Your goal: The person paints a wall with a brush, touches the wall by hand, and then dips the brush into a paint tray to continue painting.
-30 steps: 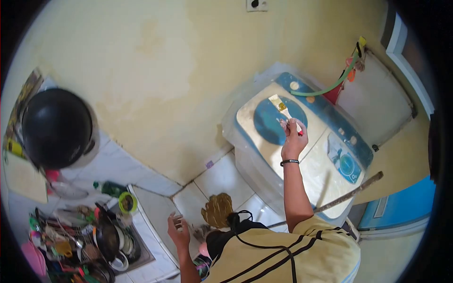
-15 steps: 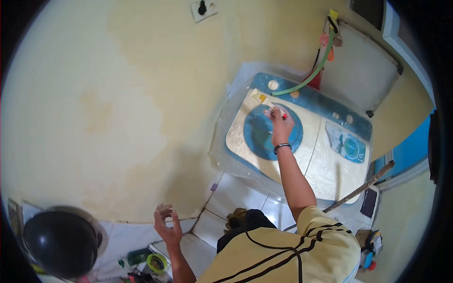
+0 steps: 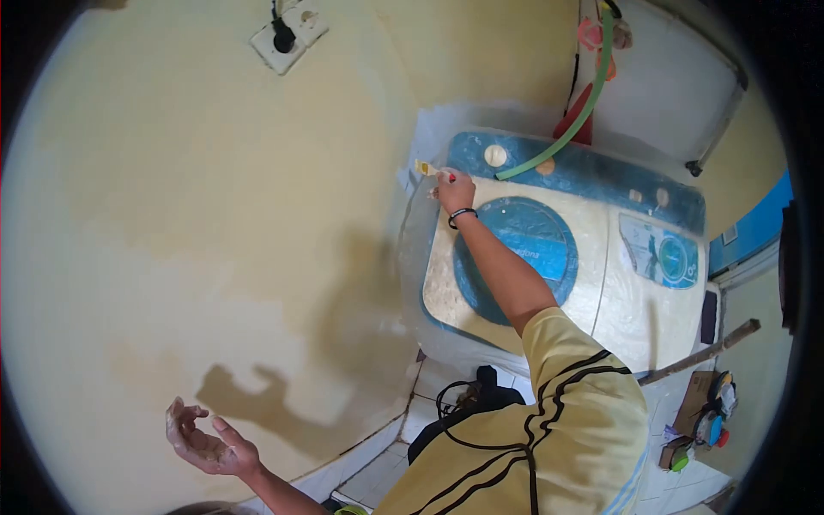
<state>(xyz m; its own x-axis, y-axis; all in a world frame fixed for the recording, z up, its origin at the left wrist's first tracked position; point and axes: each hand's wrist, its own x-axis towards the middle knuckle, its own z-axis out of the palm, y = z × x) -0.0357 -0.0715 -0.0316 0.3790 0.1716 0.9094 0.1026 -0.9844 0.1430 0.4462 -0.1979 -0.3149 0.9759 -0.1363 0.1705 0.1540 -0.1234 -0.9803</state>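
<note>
My right hand (image 3: 455, 189) grips a small paintbrush (image 3: 427, 168) with pale bristles and a red handle. Its tip is at the far left corner of a plastic-covered twin-tub washing machine (image 3: 601, 283), close to the yellow wall (image 3: 197, 215). A black band sits on that wrist. My left hand (image 3: 202, 442) is raised low at the left in front of the wall, palm up, fingers apart and smeared with paint, holding nothing.
A white wall socket (image 3: 287, 34) with a black plug sits high on the wall. A green hose (image 3: 571, 129) runs down to the machine's back. A wooden stick (image 3: 699, 354) leans at the machine's right. Small items (image 3: 699, 425) lie on the floor there.
My right hand has carried the brush from over the round blue lid to the machine's far left corner by the wall. My left hand has swung out leftward. The view has tilted up.
</note>
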